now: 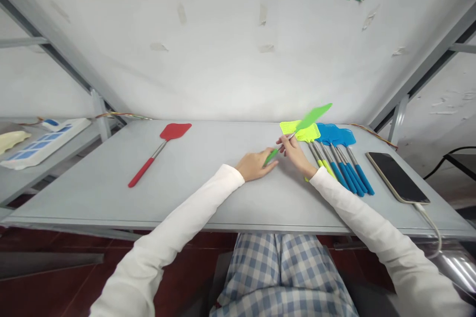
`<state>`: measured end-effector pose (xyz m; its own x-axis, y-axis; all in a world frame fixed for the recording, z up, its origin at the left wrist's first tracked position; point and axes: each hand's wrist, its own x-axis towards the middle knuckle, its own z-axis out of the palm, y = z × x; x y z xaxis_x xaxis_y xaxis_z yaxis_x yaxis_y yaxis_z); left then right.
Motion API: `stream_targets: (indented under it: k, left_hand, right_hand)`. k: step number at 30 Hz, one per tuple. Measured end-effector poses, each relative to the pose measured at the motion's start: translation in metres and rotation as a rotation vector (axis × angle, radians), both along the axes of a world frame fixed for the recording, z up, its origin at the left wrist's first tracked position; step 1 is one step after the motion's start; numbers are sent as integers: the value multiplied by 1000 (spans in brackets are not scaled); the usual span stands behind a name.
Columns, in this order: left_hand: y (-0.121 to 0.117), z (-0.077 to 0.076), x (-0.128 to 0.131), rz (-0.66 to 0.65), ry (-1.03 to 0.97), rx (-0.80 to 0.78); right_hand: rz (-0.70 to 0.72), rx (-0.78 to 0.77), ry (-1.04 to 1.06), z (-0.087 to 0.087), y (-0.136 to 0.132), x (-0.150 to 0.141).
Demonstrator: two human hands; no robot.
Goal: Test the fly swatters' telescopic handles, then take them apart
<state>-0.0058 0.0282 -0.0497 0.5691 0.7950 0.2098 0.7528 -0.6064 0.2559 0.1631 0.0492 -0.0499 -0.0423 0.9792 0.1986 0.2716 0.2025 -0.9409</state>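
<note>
We held a green fly swatter [311, 117] up in both hands.
Our right fingers [285, 141] pinched its shaft, our left fingers [268, 162] closed on its grip; yellow swatters [299, 131] and blue swatters [334, 133] lay lined up, a red swatter [174, 131] apart on the tabletop [223, 203].

Grey table [92, 193]: red flyswatter [158, 153], blue flyswatters [345, 166], smartphone [397, 177].

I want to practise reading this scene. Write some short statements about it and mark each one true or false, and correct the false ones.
1. The right hand holds a green fly swatter by its metal shaft. True.
2. The left hand is far from the green fly swatter. False: it is at the green handle.
3. The red fly swatter lies among the blue fly swatters. False: it lies apart, on the left of the table.
4. A phone lies beside the blue fly swatters, with a cable attached. True.
</note>
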Motion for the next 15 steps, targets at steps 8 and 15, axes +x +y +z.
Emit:
stream_targets:
  k: [8, 15]
  left_hand:
    - [12, -2, -16, 2, 71, 135]
    - [59, 0, -82, 839, 4, 213]
  right_hand:
    - [-21, 23, -258, -5, 22, 16]
    - [-121, -93, -360, -15, 25, 20]
